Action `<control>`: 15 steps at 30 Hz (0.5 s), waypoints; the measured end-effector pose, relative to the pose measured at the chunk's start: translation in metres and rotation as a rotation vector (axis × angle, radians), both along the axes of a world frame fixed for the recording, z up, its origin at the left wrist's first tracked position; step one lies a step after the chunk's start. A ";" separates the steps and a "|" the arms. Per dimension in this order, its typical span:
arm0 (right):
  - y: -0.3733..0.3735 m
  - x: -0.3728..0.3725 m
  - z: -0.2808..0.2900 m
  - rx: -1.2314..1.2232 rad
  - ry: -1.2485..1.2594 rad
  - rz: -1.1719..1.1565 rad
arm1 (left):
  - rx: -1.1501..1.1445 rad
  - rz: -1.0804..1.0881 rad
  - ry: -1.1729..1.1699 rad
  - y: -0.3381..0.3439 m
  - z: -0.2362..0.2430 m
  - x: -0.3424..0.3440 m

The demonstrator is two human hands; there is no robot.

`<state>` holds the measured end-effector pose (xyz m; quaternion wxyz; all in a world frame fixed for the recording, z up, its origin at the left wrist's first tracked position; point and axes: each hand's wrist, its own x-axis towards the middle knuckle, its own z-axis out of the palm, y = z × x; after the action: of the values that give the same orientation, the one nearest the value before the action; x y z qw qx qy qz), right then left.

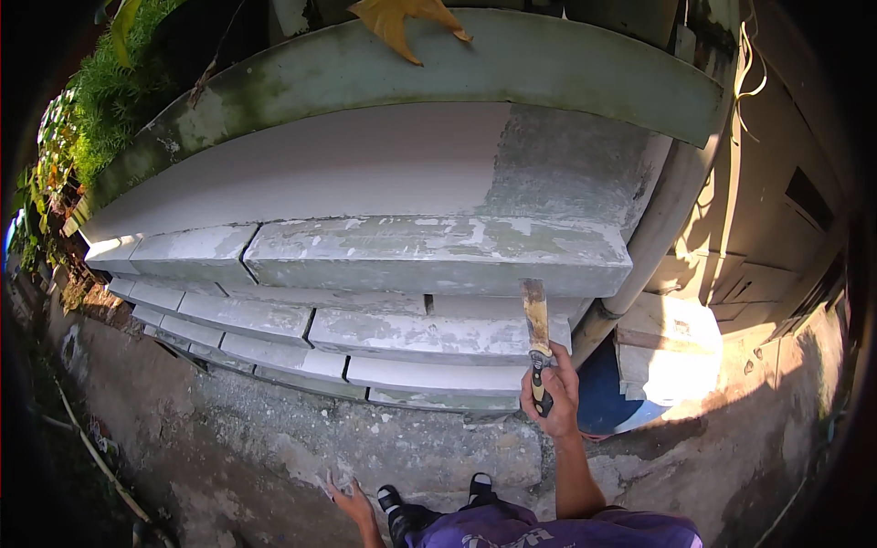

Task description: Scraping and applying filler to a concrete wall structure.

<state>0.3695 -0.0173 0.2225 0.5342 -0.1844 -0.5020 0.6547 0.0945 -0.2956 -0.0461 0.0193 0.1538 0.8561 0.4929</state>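
In my right hand (561,400) is a putty knife (535,320) with a black and yellow handle. Its stained blade points up, and the tip overlaps the lower face of the top projecting wall block (429,248); whether it touches cannot be told. That block has patchy white and grey-green paint with scuffed spots. Below it run more rows of similar blocks (420,335), split by dark gaps. My left hand (353,502) hangs low at the left of my body, fingers apart and holding nothing, with whitish smears on the fingertips.
A greenish ledge (438,68) with a dry leaf (409,26) on it spans the top. A vertical pipe (671,215) runs along the right side. Near its foot stands a blue container (598,402) beside a pale sheet (671,352). Green plants (114,100) hang at the left.
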 end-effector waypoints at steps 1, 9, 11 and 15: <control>-0.001 -0.010 0.001 -0.012 -0.003 -0.011 | 0.017 0.019 -0.010 0.003 0.004 -0.002; -0.070 -0.072 -0.008 -0.112 -0.076 -0.037 | -0.007 -0.209 -0.099 -0.035 0.000 -0.073; -0.086 -0.083 -0.015 -0.178 -0.103 -0.127 | -0.030 -0.257 -0.113 -0.039 -0.003 -0.100; -0.119 -0.101 -0.024 -0.327 -0.217 -0.212 | -0.031 -0.345 -0.117 -0.041 0.005 -0.156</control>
<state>0.2683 -0.1358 0.1984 0.5057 -0.3898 -0.4214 0.6440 -0.0620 -0.3362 -0.0411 0.1559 0.2693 0.8220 0.4770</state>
